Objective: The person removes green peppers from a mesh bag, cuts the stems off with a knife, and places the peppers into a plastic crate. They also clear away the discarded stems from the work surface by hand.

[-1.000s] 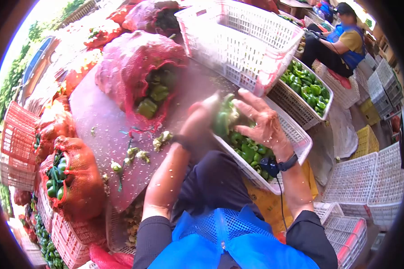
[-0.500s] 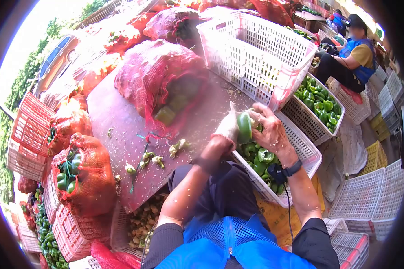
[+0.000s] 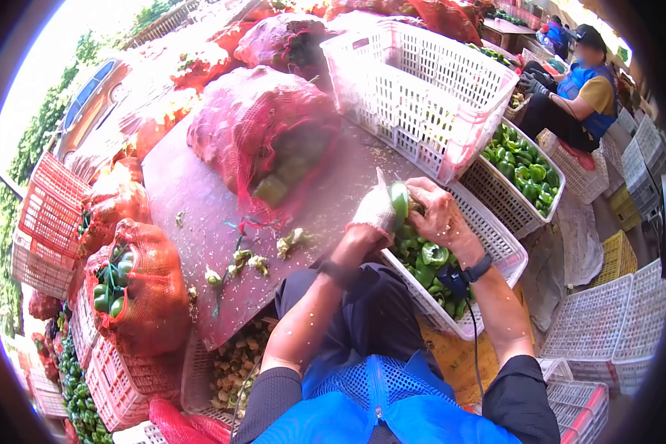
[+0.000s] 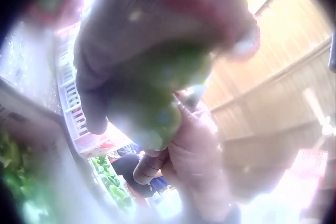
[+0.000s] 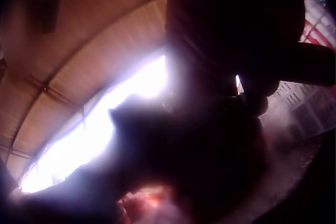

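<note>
Over the crate of peppers, my left hand (image 3: 374,212), in a pale glove, grips a green bell pepper (image 3: 399,201) upright. The bare right hand (image 3: 438,214) meets that pepper from the other side, with curled fingers and thumb at its end. Seen from the left wrist, the pepper (image 4: 152,103) is blurred between the gloved hand and the bare thumb and fingers (image 4: 194,145). The right wrist view is mostly dark. Below the hands, a white crate (image 3: 499,270) holds many green peppers (image 3: 425,270), one showing a hollow open end.
A pink mesh sack (image 3: 251,118) of peppers lies on the table (image 3: 214,155), near scattered pepper cores (image 3: 292,240). An upright white crate (image 3: 422,103) stands at the back. An orange sack (image 3: 152,288) is at the left. Another person (image 3: 588,92) sits at the far right.
The right hand has come from spread fingers to curled ones closed in on the pepper. My left hand, blurred a second ago, now steadies the pepper. The view has shifted slightly.
</note>
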The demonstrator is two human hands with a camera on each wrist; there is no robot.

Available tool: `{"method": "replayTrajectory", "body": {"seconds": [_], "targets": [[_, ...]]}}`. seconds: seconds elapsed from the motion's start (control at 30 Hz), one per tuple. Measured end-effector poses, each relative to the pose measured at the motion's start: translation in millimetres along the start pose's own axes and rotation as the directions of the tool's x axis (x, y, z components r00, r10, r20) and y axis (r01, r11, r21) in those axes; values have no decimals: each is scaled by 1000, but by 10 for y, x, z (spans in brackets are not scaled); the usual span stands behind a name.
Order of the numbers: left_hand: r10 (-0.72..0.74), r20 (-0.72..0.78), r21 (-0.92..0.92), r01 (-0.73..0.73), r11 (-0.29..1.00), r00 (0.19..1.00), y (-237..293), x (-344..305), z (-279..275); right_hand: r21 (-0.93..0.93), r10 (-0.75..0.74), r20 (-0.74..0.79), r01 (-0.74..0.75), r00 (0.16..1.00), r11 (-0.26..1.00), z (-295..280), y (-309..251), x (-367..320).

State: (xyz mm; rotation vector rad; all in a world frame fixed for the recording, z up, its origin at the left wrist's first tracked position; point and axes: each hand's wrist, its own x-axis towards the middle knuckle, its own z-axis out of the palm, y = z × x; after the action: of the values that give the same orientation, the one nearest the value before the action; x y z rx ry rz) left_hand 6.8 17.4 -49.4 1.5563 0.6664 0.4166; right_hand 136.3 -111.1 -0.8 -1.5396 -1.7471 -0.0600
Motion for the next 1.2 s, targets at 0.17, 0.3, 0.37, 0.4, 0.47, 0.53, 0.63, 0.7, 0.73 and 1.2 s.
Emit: {"method": "replayTrajectory", "body": {"seconds": [0.17, 0.3, 0.37, 0.4, 0.47, 0.53, 0.63, 0.7, 0.73, 1.2], "targets": [[493, 106, 761, -390, 518, 863, 4, -41, 60, -58, 29, -133, -37, 991, 998, 174, -27, -14], [457, -12, 825, -249, 507, 889, 75, 10, 222, -52, 153, -230, -169, 961, 984, 311, 116, -54], [477, 21, 862, -258, 437, 879, 148, 17, 248, -88, 136, -269, -165, 953, 982, 368, 162, -80], [493, 57, 893, -266, 363, 868, 175, 18, 252, -125, 117, -308, -162, 944, 979, 385, 165, -87], [434, 85, 902, -254, 348, 897, 224, 9, 269, -141, 128, -323, -181, 938, 973, 416, 171, -106], [376, 110, 911, -245, 332, 920, 265, 44, 288, -159, 135, -340, -198, 931, 967, 449, 213, -114], [125, 57, 944, -94, 316, 991, 371, 77, 324, -161, 168, -389, -246, 906, 956, 519, 332, -130], [11, -2, 931, -2, 366, 1000, 479, 56, 351, -232, 161, -424, -278, 891, 932, 485, 440, -132], [13, -3, 930, -2, 367, 1000, 522, 14, 381, -233, 158, -424, -276, 892, 932, 411, 490, -135], [426, 5, 743, -288, 604, 905, 299, 231, 200, 77, 64, -77, -58, 995, 995, 149, -105, 8]]}}
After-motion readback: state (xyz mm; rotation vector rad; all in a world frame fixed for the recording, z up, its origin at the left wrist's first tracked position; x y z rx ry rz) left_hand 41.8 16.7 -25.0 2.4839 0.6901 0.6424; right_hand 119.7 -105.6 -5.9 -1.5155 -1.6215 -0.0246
